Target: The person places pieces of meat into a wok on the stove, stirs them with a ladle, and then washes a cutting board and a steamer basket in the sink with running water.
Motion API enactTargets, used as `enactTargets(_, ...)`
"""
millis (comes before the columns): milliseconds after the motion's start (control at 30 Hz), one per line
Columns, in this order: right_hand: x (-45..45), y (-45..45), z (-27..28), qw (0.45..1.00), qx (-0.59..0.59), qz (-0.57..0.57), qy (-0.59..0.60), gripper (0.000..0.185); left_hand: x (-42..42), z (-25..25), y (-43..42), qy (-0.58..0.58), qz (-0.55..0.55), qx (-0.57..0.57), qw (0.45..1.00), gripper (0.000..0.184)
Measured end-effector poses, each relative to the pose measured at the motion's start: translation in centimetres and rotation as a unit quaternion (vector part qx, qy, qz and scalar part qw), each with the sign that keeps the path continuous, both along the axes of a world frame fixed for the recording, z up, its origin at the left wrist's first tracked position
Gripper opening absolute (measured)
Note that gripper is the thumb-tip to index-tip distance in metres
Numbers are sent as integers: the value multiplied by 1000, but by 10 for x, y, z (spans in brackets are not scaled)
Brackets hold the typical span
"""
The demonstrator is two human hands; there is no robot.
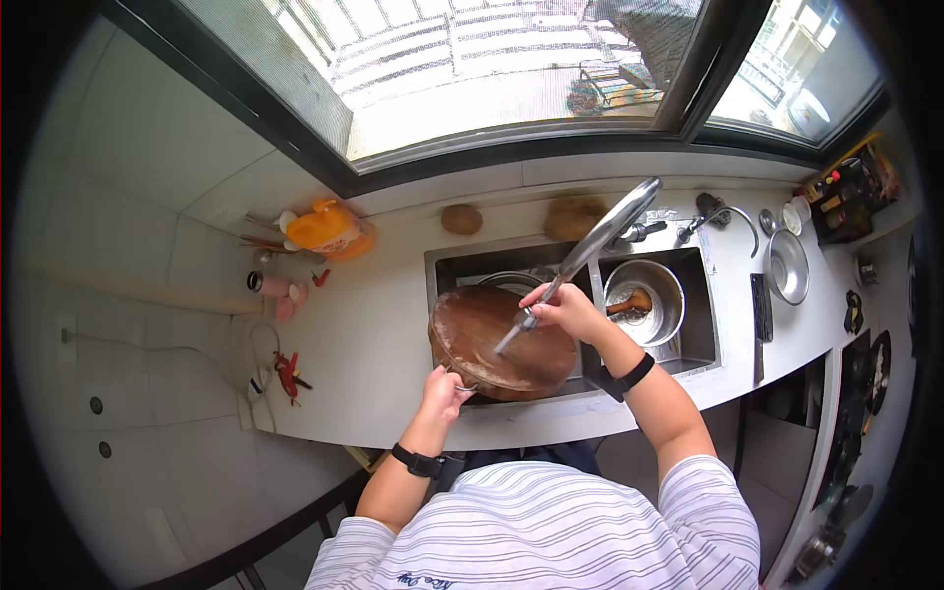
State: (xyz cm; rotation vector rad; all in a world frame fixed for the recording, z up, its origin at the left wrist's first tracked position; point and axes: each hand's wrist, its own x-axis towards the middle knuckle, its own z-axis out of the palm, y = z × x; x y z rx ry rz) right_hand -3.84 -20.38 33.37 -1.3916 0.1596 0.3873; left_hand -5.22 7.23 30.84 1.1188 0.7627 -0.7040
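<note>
A round wooden chopping board [472,329] is tilted over the left basin of the sink [433,265]. My left hand [444,395] is closed at its near left edge, around what looks like a metal ring handle [468,387]. In my right hand [568,311] is the spray head of a silver faucet [600,236], with the fingers wrapped round its lower end. A stream of water [505,340] runs from it onto the board's face. Behind the board, part of a round metal rim [516,279] shows in the basin; the rest is hidden.
A steel pot [677,305] holding a wooden-handled tool [629,303] stands in the right basin. A cleaver [759,339] and steel bowl [787,267] lie to the right. An orange jug [329,231] and red-handled tool [288,377] sit on the left counter. Brown scrubbers [461,219] lie behind.
</note>
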Motion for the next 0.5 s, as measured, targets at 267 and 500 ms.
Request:
enactTargets(267,38,32,-40,983,-15,-148,-103,14,-17,-31,10,4,-74,80,994,23)
enactTargets(500,36,61,-49,953,201,-227,-23,14,-17,-24,11,-11,-63,32,997,39)
